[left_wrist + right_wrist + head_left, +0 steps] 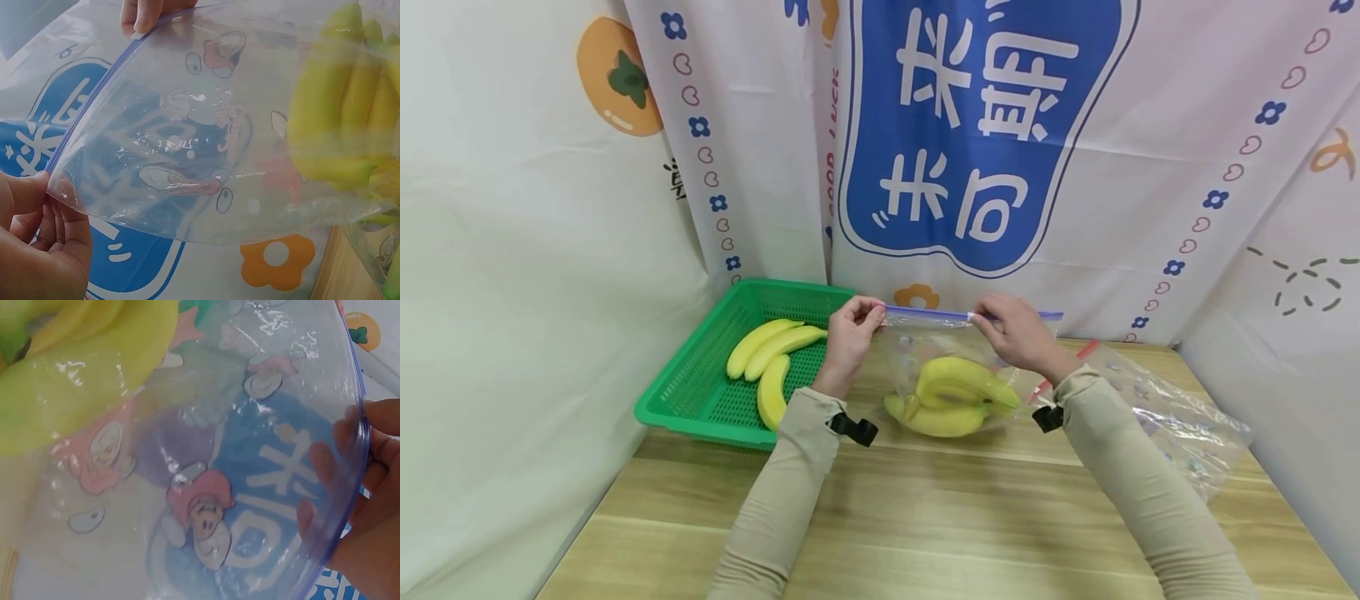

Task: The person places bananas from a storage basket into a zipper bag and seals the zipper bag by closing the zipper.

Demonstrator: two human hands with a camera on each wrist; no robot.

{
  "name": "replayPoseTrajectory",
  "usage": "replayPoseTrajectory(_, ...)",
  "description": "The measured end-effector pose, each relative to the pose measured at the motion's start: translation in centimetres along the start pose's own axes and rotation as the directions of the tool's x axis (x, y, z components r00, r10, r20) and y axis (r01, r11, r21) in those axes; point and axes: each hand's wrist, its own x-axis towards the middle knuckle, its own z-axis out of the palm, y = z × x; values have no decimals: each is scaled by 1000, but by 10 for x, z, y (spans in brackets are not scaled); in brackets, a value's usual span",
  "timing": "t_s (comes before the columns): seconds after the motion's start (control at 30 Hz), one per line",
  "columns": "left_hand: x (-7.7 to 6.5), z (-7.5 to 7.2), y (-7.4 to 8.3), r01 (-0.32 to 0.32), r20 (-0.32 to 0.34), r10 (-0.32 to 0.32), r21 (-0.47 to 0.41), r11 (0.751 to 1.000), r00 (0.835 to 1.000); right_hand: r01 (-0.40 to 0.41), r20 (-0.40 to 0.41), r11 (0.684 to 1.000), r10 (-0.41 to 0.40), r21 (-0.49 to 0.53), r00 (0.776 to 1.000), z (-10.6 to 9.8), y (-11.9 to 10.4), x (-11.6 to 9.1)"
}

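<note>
A clear zip bag (898, 343) with printed cartoon figures and a blue-purple zip strip (925, 312) is held up by its top edge. Several yellow bananas (951, 423) lie in its lower part, seen through the plastic. My left hand (848, 342) pinches the left end of the strip between thumb and fingers. Farther right along the same edge, my right hand (1021, 335) grips the strip, its thumb beside a small white slider (973, 316). In the right wrist view, fingers (322, 462) show through the plastic behind the strip.
On the left stands a green plastic basket (658, 422) with three bananas (772, 392) in it. Another clear bag (1187, 421) with a red strip lies flat on the wooden table (940, 517) at the right. A printed cloth (775, 167) hangs behind.
</note>
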Motion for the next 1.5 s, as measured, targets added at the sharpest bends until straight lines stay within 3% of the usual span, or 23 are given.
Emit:
replayPoseTrajectory(0.23, 1, -1, 0, 5, -14, -5, 0, 1000, 1000, -29, 5, 1000, 29, -6, 1000, -8, 8, -9)
replayPoseTrajectory(0.63, 0, -1, -1, 1, -6, -1, -11, 1000, 1000, 6, -21, 1000, -5, 11, 1000, -17, 20, -21)
replayPoseTrajectory(1.1, 0, -3, -1, 3, -3, -3, -27, 1000, 1000, 117, -76, 993, -117, 6, 990, -26, 33, -29)
replayPoseTrajectory(1.5, -1, -5, -1, -2, 13, 2, 6, 1000, 1000, 45, -41, 999, -45, -5, 998, -33, 37, -38)
